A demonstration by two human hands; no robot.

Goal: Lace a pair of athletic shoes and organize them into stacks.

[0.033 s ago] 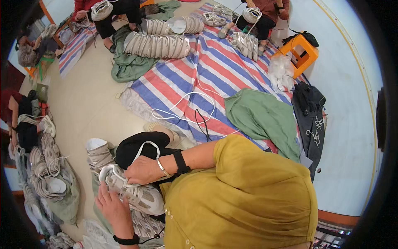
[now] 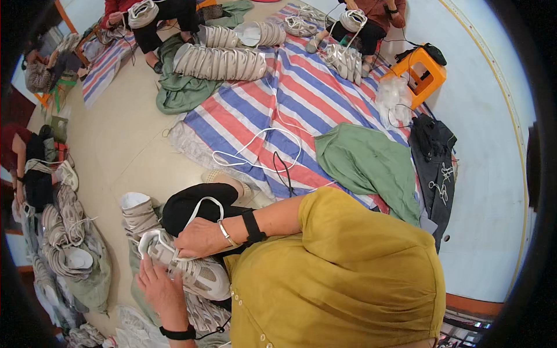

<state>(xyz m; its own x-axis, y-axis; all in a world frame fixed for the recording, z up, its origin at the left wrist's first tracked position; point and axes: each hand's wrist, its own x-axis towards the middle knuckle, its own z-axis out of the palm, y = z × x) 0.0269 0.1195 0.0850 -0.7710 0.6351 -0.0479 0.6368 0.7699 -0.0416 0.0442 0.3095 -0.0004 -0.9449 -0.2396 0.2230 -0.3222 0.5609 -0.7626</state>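
A beige and white sneaker lies across my lap side, its toe near my yellow top and its collar toward the left. My right hand is closed over the lacing area, pinching a white shoelace that loops up beside the wrist. Against the sneaker's collar and near side rests my left hand, fingers stretched and apart, fingertips touching the shoe. Its palm side is hidden. More beige shoes sit below the sneaker, and a nested stack of shoes stands beyond it.
A striped sheet covers the floor ahead, with a white cord and green cloth on it. Rows of shoes lie near two seated people. An orange stool stands by the wall; more shoes lie at left.
My left hand has shifted very slightly to the right along the sneaker. My right hand stays in place on the shoelace.
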